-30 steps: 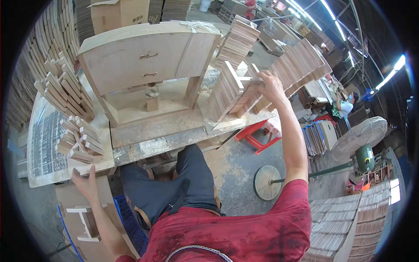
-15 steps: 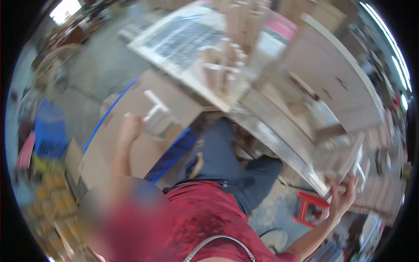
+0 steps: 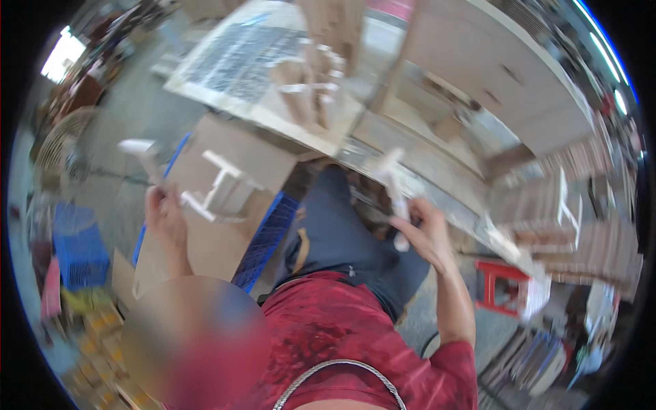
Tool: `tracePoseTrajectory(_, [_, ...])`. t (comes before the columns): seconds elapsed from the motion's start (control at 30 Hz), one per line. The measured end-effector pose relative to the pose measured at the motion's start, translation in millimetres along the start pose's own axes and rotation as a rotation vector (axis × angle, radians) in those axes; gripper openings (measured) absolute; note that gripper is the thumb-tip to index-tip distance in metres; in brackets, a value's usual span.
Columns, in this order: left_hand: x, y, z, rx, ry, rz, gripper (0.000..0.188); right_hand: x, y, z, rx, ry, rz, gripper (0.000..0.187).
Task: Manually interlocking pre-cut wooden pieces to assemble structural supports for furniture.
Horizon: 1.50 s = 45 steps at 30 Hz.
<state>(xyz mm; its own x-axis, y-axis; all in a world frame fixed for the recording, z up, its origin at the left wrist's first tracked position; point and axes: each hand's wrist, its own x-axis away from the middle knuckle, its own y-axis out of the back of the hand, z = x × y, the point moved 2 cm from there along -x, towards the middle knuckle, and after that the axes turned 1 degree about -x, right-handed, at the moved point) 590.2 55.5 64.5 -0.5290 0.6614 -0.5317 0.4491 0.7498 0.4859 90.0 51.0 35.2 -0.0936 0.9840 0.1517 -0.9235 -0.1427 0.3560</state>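
My left hand (image 3: 165, 215), fingers closed, grips a pale wooden piece (image 3: 141, 152) with a wider end, raised over the left edge of a cardboard-topped surface (image 3: 198, 256). Several white-edged pieces (image 3: 229, 181) lie on that cardboard, just right of the hand. In front of my lap, my right hand (image 3: 429, 231) is closed round another pale wooden piece (image 3: 395, 195), its wider end pointing away from me. Motion smears both held pieces, so their exact shape is unclear.
A workbench (image 3: 372, 140) runs diagonally ahead, bearing an upright bundle of wooden pieces (image 3: 301, 96) and a large wooden panel (image 3: 506, 75). Stacked pieces (image 3: 529, 212) stand at the right, above a red stool (image 3: 499, 287). Blue crate (image 3: 80, 246) and fan (image 3: 63, 143) are at left.
My right hand has come from the stack at the right to in front of my lap, now with a wooden piece. My left hand has moved left, its piece now plainly visible.
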Motion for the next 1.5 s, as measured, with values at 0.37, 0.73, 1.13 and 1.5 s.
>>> tracePoseTrajectory(0.37, [140.4, -128.7, -155.0, 0.57, -0.241, 1.194, 0.027, 21.5, -32.3, -23.3, -0.263, -0.021, 0.117, 0.042])
tracePoseTrajectory(0.73, [146.6, -174.8, -159.1, 0.573, 0.153, 1.653, 0.027, 36.6, -36.2, -55.9, -0.469, -0.028, 0.002, 0.041])
tracePoseTrajectory(1.13, [138.3, -153.8, -179.2, 0.835, 0.188, 1.467, 0.034, 37.3, -39.6, -35.1, -0.534, -0.061, -0.073, 0.032])
tracePoseTrajectory(1.5, [130.9, -166.4, -179.1, 0.614, 0.064, 1.32, 0.026, 0.7, -48.8, -34.3, -0.663, -0.123, -0.074, 0.056])
